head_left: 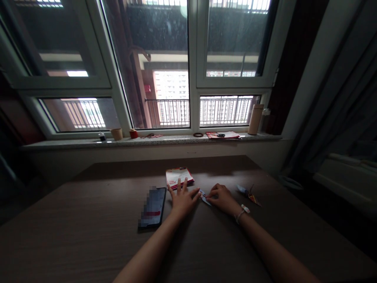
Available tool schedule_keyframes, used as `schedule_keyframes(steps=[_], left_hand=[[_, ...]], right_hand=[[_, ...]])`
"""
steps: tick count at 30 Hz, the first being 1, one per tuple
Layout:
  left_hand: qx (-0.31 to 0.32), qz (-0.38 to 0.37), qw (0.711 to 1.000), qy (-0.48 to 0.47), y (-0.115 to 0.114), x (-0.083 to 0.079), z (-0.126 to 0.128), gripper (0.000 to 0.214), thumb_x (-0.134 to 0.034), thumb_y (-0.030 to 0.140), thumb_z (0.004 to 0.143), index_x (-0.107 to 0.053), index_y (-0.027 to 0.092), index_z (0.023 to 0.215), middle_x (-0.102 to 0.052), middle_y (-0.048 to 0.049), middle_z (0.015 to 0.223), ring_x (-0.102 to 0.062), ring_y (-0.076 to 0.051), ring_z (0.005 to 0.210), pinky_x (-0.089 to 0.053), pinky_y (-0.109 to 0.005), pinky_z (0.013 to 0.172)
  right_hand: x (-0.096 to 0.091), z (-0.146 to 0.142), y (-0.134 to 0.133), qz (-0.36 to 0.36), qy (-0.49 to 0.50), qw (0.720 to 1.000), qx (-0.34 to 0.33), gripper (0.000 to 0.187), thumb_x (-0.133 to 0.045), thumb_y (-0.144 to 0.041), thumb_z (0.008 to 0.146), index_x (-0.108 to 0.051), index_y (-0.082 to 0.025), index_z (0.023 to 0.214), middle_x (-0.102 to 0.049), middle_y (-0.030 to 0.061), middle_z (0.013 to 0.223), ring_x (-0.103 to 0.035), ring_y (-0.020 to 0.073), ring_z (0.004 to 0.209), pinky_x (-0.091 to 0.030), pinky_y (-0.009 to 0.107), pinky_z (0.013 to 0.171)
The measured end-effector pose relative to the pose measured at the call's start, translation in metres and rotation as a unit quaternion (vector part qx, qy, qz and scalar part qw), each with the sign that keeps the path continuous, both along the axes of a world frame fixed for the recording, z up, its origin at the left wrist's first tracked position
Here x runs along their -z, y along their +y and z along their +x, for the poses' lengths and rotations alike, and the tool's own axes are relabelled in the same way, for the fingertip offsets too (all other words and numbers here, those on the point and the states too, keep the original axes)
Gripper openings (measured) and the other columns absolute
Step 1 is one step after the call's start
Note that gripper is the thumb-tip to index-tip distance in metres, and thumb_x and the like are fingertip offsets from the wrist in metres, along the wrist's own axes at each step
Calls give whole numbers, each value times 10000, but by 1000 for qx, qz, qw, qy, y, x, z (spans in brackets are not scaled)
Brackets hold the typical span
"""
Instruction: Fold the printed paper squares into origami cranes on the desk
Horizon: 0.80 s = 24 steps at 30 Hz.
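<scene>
A small folded piece of paper (204, 197), pale with some printed colour, lies on the table between my hands. My right hand (223, 199), with a white-beaded bracelet on its wrist, is closed with its fingertips pinching the paper's right side. From the left, my left hand (182, 199) reaches in with fingers spread, the nearest fingertips touching the paper's edge. Its other fingertips rest over the near edge of a stack of red-and-white printed sheets (177, 175). To the right of my right hand sits another folded paper piece (249, 195), pointed and multicoloured.
A phone (154, 208) lies left of my left hand on the brown table (88, 220). Along the windowsill (176, 139) stand a paper cup (117, 134), a red spool-like item (133, 134), a brown ring (198, 135), papers with scissors (224, 135) and a tan flask (255, 120).
</scene>
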<state>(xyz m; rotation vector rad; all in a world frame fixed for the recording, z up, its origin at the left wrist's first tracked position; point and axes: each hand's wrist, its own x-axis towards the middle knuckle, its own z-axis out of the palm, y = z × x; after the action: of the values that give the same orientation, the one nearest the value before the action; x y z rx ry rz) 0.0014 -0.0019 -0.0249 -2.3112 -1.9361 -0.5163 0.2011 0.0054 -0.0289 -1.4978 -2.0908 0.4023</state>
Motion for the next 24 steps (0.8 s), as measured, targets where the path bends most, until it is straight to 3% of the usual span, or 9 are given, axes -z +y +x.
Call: schedule_keyframes(steps=[6,13,19,24], left_hand=[[10,11,1000,11,0,2,0,404,-390,623,893,-569,518,1241,-365,14,1537,-161,-392,1441,101,-757,1031],[-1,31,999,30,0,5,2,483,-389,589,914,-524,397,1336,-392,-99,1515,-230,-355,1426,1,-737,1070],[27,30,999,13,1,9,3,461,-432,580,905,-442,499,1359,-404,-56,1501,-276,-337,1404,-63,-723,1084],[24,37,999,2,1,9,3,479,-462,536,909,-421,478,1384,-387,-59,1506,-280,-328,1397,-82,-693,1105]], right_hand=[[3,-2,2,-3,8,1000,12,197,-689,-442,769,-771,-297,875,-622,45,981,-539,215,1002,-370,322,921],[9,-2,6,-4,17,999,30,346,-726,-422,732,-735,-257,1036,-617,72,1033,-519,245,1057,-374,334,942],[10,1,8,-12,19,1000,16,320,-717,-415,741,-748,-288,1033,-610,75,1069,-508,252,1082,-376,343,965],[7,1,7,-22,25,999,11,292,-711,-388,742,-751,-299,1017,-607,67,1073,-503,253,1095,-371,354,975]])
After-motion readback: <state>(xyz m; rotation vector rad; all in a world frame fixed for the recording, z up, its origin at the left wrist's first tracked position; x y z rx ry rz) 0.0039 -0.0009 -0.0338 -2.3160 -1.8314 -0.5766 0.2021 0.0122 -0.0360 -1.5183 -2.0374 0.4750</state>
